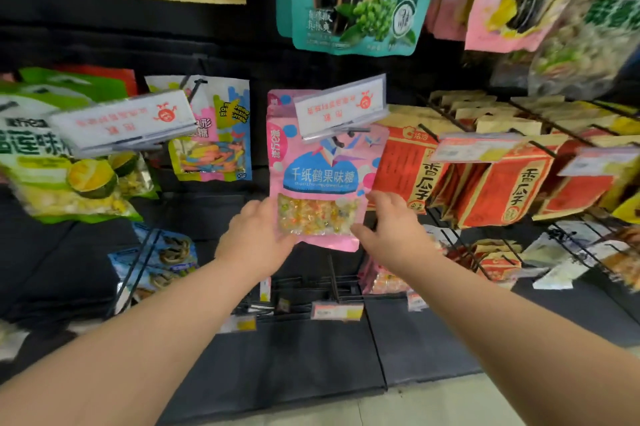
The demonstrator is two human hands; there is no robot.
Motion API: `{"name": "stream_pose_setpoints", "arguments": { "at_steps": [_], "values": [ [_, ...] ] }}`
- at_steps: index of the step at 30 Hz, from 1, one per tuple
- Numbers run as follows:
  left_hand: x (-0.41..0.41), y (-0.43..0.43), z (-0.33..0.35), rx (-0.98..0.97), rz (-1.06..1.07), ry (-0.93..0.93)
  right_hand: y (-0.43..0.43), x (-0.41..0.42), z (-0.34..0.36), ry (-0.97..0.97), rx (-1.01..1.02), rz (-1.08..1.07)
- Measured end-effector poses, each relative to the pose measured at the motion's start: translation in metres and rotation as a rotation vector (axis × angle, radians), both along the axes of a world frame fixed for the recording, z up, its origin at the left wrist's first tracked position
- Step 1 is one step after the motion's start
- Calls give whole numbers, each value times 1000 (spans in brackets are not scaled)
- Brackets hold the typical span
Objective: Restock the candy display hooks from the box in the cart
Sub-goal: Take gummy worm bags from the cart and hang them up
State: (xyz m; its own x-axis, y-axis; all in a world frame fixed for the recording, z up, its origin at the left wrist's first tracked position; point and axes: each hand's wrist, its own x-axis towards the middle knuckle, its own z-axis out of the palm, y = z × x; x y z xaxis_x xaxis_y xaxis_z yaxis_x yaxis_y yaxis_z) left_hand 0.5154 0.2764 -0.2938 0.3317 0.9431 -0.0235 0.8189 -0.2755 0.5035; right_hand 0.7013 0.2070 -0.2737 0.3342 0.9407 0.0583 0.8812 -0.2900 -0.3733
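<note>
At the middle peg of the black display wall, a pink plastic candy bag with a blue label and a clear window of coloured sweets (320,179) hangs upright. Its top is tucked behind a clear flip-up price label holder (341,108), which hides whether the hanging hole sits on the black wire hook (358,130). If it does not, letting go would likely drop the bag. A pull to one side could also twist it against the red-and-tan paper seed packets (412,165) just beside it. The left hand (254,235) grips the bag's lower left corner, its fingers curled round the edge. The right hand (391,228) pinches the lower right corner, thumb on the front.
</note>
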Motion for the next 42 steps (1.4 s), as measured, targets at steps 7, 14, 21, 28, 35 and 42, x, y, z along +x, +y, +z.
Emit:
{"name": "stream_pose_setpoints", "arguments": {
  "at_steps": [7, 14, 21, 28, 35, 42],
  "values": [
    [-31, -70, 57, 119, -66, 466, -60, -36, 60, -434, -157, 305],
    [-92, -151, 98, 18, 44, 535, -103, -89, 103, -491, -154, 513],
    [-183, -220, 118, -1, 219, 559, -139, -169, 121, -426, -182, 691],
    [-302, -283, 118, -11, 367, 569, -172, -277, 127, -443, -193, 805],
    [-476, -359, 120, -113, 510, 548, -208, -455, 120, -419, -163, 939],
    [-619, -415, 127, -89, 666, 570, -237, -613, 111, -380, -127, 1091]
  ]
}}
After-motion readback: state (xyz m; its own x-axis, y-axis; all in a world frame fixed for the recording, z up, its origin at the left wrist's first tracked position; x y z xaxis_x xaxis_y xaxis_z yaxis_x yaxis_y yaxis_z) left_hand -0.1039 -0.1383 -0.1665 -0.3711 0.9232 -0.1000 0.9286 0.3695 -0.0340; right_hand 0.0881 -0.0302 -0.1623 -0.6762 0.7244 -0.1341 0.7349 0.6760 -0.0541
